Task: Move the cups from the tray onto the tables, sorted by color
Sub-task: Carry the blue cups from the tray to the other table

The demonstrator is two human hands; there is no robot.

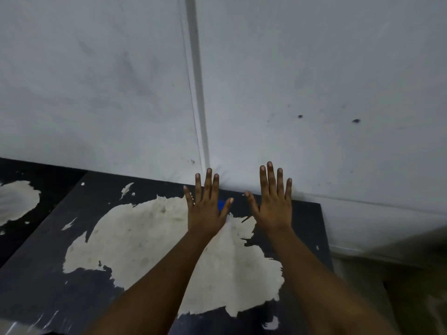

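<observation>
My left hand point(205, 209) and my right hand point(274, 204) are stretched out side by side, backs up, fingers straight and spread, holding nothing. They hover over the far edge of a dark table point(48, 274) whose top has a big worn pale patch. A small bright blue spot point(220, 204) shows on the table between my left thumb and forefinger; what it is cannot be told. No cups and no tray are in view.
A grey-white wall point(314, 81) with a vertical seam point(197, 81) rises right behind the table. A second dark, worn surface point(14, 201) lies to the left. On the right, past the table's edge, lies pale floor point(411, 286).
</observation>
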